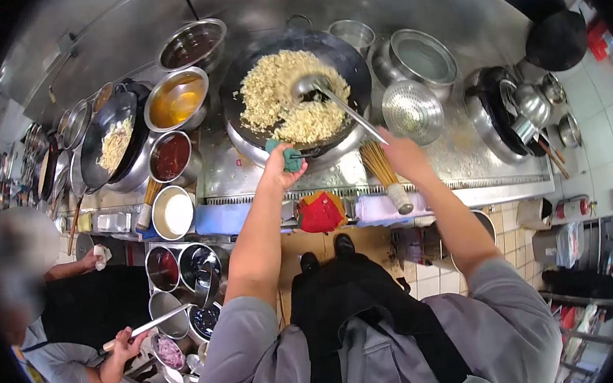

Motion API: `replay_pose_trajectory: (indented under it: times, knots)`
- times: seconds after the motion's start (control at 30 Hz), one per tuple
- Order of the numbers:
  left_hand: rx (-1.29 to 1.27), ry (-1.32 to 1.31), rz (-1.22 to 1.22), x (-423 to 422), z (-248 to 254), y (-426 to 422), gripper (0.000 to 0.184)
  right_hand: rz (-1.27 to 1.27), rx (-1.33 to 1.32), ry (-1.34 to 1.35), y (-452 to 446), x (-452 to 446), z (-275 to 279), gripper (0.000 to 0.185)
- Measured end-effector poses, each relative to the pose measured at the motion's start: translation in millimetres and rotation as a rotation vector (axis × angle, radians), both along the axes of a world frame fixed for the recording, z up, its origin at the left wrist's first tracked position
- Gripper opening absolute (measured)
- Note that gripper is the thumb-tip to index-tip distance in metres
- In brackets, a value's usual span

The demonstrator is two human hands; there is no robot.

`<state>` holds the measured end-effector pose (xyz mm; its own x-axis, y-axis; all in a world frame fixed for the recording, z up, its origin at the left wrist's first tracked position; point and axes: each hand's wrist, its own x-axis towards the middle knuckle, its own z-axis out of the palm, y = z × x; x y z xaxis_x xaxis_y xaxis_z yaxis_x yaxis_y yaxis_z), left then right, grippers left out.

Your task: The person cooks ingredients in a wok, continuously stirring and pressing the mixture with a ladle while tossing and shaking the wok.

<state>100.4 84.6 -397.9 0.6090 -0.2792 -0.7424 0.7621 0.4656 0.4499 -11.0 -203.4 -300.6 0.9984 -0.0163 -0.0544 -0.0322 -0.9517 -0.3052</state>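
A large black wok [355,61] full of loose, pale yellow fried rice [264,88] sits on the stove in front of me. My left hand [279,169] grips a folded green cloth [292,159] against the wok's near rim, beside its small loop handle. My right hand [398,154] is closed round the handle of a long metal ladle [349,109]. The ladle's bowl is down among the rice, slightly smeared by motion. Below my right hand, a bamboo wok brush [384,174] leans at the stove's front edge.
Steel bowls of amber liquid [178,101] and red sauce [170,157] stand left of the wok. A perforated strainer [413,112] and a water pot [423,58] are on the right. At the left, a co-worker's hand [125,344] holds a ladle near another wok [108,139].
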Motion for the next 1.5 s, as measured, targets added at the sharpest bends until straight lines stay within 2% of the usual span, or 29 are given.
replay_pose_trajectory:
  times: [0.07,0.13,0.2,0.27,0.33,0.4,0.47,0.53,0.6,0.7,0.73,0.77,0.8,0.83,0.87,0.93,1.0,1.03,1.07,1.13,1.2,1.27,1.33,1.4,1.47,1.5]
  knots:
    - [-0.013,0.014,-0.035,0.3,2.1,0.7,0.030,-0.079,0.042,0.043,43.2,35.8,-40.9,0.041]
    - [-0.006,-0.004,-0.046,-5.3,13.0,2.6,0.035,-0.073,0.168,0.079,83.0,32.0,-57.3,0.043]
    - [-0.096,0.044,-0.043,-9.8,28.4,7.3,0.035,-0.039,0.131,0.254,87.0,-7.3,-23.9,0.046]
    - [-0.135,0.061,-0.049,-4.4,32.1,3.1,0.028,0.100,0.154,0.043,38.7,-39.6,-50.1,0.051]
    - [-0.154,0.033,0.010,7.8,0.4,-4.6,0.021,-0.064,0.128,0.131,37.9,-66.9,17.8,0.053]
    - [-0.165,0.039,0.031,6.4,-20.6,-13.5,0.019,-0.034,0.144,0.094,44.1,-96.8,29.4,0.051]
    - [-0.198,0.044,0.093,4.4,-26.9,-29.7,0.017,-0.031,0.207,0.176,37.9,-132.9,60.7,0.055]
    - [-0.283,0.139,0.160,-57.5,25.8,-26.0,0.018,0.053,0.147,0.321,13.9,-165.9,137.2,0.062]
    - [-0.233,0.211,0.127,-133.9,74.9,-10.4,0.018,0.115,0.114,0.480,-7.5,-185.7,189.1,0.064]
    - [-0.287,0.280,0.121,-131.3,110.0,-3.3,0.018,0.178,-0.005,0.473,-16.1,-168.6,169.7,0.062]
    - [-0.264,0.310,0.171,-107.2,106.6,-11.1,0.019,0.093,0.047,0.500,-2.0,-147.8,161.7,0.062]
    - [-0.307,0.240,0.092,-78.9,79.9,-15.5,0.019,0.049,0.011,0.557,4.4,-122.6,142.6,0.062]
    - [-0.269,0.104,0.061,-64.0,58.3,-20.2,0.023,0.098,0.001,0.461,15.7,-99.9,123.3,0.061]
    - [-0.284,0.092,0.059,-66.1,31.7,-18.7,0.023,0.208,0.021,0.202,9.4,-82.5,72.6,0.061]
    - [-0.298,0.070,0.055,-68.2,12.4,-17.4,0.024,0.130,0.030,0.220,27.0,-63.3,64.4,0.060]
    - [-0.151,0.074,0.008,-109.8,-15.6,-6.2,0.027,0.049,0.038,0.229,51.0,-49.6,62.5,0.059]
    - [-0.002,0.047,-0.090,-155.4,13.6,4.4,0.016,0.022,0.054,0.048,61.0,-53.3,63.4,0.062]
    - [-0.265,0.040,-0.018,-167.5,42.1,1.1,0.032,0.011,0.052,0.118,68.7,-62.8,79.6,0.057]
    - [-0.266,0.040,-0.019,-150.2,47.8,-3.0,0.032,0.011,0.050,0.118,69.9,-69.3,83.6,0.057]
    - [-0.276,0.186,0.192,-95.4,60.3,-15.3,0.031,0.056,0.160,0.145,65.7,-90.9,85.9,0.057]
    - [-0.290,0.040,0.182,-65.5,36.1,-11.6,0.028,0.085,0.210,0.239,59.8,-121.7,110.7,0.059]
    - [-0.293,0.152,0.133,-107.6,47.6,-1.6,0.020,0.125,0.129,0.396,36.3,-158.2,150.8,0.060]
    - [-0.243,0.161,0.060,-153.5,94.3,10.8,0.019,0.152,0.056,0.451,23.3,-163.7,168.5,0.061]
    - [-0.269,0.186,0.073,-132.0,102.4,4.8,0.018,0.149,-0.035,0.620,21.0,-156.3,179.5,0.063]
    - [-0.252,0.199,0.086,-97.1,91.7,-8.6,0.016,0.076,-0.036,0.620,39.4,-114.6,163.4,0.064]
    - [-0.251,0.112,0.045,-83.5,76.8,-13.9,0.017,0.250,0.020,0.295,23.7,-97.1,110.3,0.064]
